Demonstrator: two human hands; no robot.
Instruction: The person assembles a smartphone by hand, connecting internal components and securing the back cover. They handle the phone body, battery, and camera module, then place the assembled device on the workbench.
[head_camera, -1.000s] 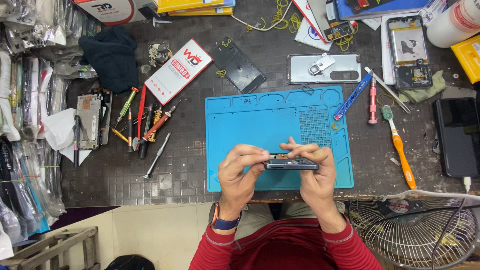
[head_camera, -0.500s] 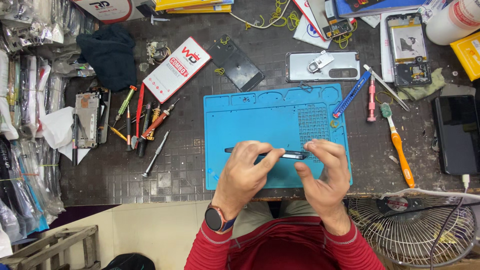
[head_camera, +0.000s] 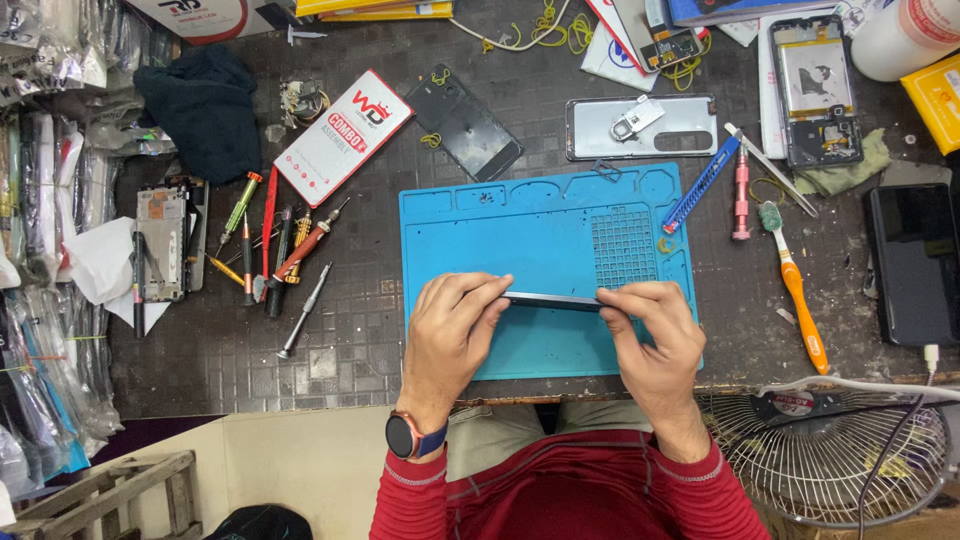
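Two hands pinch a phone (head_camera: 553, 300) edge-on above the blue mat (head_camera: 520, 225). Left hand (head_camera: 452, 335) grips its left end, right hand (head_camera: 655, 340) its right end; the middle spans between them.

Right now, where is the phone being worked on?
Head view, centre: the phone is held edge-on between the left hand and right hand, over the blue mat.
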